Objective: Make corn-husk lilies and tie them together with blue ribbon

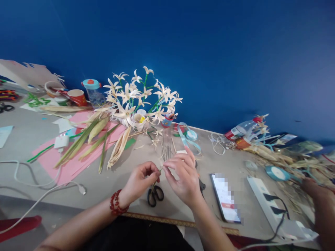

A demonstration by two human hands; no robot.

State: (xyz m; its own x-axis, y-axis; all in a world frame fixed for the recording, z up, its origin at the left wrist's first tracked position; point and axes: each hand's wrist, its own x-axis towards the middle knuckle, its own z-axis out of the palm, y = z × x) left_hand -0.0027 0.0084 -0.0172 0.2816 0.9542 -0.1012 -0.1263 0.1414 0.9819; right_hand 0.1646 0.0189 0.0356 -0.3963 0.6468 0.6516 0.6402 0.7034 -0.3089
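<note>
My left hand [142,179], with a red bead bracelet on the wrist, pinches thumb against forefinger over the table's front part. My right hand [184,176] makes a similar pinch close beside it, its other fingers raised. A small, pale, thin piece [161,166] shows between the two sets of fingertips; it is too small to name. Just below the hands lie scissors with black handles [155,196], their blades partly hidden. Thin wires [166,143] lie beyond my fingertips. Farther back stands a bunch of white husk flowers [128,94] on green stems.
Pink paper [86,162] with corn husks [99,130] and a white charger [61,142] lies left. A phone [225,198], power strip [264,202] and blue ribbon spool [277,173] are right. Another person's hand [312,190] reaches in there. A blue wall rises behind.
</note>
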